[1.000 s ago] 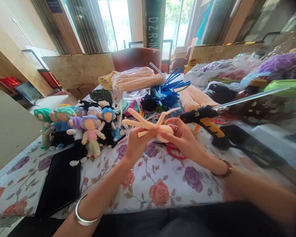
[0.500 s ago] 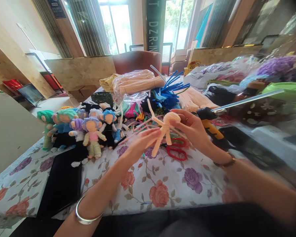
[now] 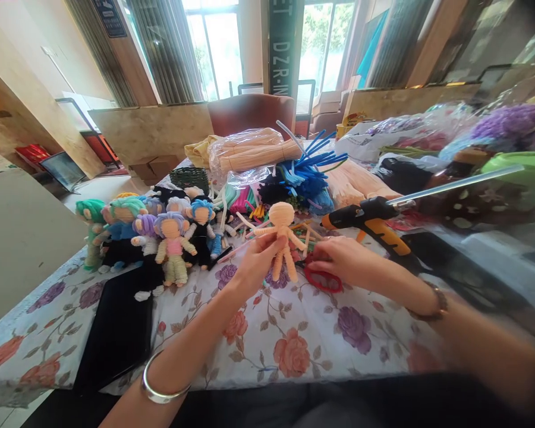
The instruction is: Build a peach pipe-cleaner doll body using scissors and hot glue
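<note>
Daylight enters through windows (image 3: pixel 213 56) at eleven and one o'clock, panes glaring near white. The bench (image 3: pixel 249 351) is bright, shadows soft; the lap (image 3: pixel 321 407) at six is dark. The left hand (image 3: pixel 255 266) looks fairly crisp; the right forearm (image 3: pixel 494 342), at four, blurs. Two o'clock's corner blackens.

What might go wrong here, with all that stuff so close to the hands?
The right hand is at the scissors, near the doll; a careless move might snag it.
The glue gun is just beyond that hand, so it might get bumped, and could burn if hot, which I can't tell.
Only the left hand holds the doll, so it might slip.
</note>
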Action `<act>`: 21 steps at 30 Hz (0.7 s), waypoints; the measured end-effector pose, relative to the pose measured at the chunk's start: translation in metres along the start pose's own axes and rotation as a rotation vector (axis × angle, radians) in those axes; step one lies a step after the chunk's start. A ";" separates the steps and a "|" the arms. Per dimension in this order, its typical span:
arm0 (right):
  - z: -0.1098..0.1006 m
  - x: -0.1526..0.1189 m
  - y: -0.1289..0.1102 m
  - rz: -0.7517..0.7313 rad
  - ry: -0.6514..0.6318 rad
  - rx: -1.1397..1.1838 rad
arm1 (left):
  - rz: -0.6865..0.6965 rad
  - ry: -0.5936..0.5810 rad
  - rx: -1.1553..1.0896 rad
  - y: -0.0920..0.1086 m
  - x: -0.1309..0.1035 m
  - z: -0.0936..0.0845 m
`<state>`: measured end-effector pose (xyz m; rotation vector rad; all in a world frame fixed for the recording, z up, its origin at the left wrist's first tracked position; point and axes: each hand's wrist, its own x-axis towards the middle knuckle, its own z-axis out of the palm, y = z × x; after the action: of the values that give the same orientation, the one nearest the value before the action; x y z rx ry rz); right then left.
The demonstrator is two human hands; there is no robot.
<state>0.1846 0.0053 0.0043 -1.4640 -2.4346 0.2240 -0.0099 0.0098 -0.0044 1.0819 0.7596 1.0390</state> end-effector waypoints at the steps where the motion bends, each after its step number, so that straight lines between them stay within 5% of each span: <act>1: 0.002 -0.001 0.003 -0.021 -0.043 -0.034 | 0.023 0.022 0.004 0.000 0.001 0.000; 9: 0.001 -0.004 0.000 -0.025 -0.250 -0.124 | 0.097 0.129 0.037 -0.004 0.005 -0.004; 18: -0.010 0.000 0.011 0.166 -0.213 0.077 | 0.149 0.247 -0.011 -0.001 0.003 -0.004; 21: -0.016 0.002 0.016 0.237 -0.187 0.330 | 0.157 0.293 -0.027 0.001 0.003 -0.004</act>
<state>0.2026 0.0145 0.0150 -1.6319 -2.2135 0.8057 -0.0126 0.0137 -0.0052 0.9897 0.9015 1.3574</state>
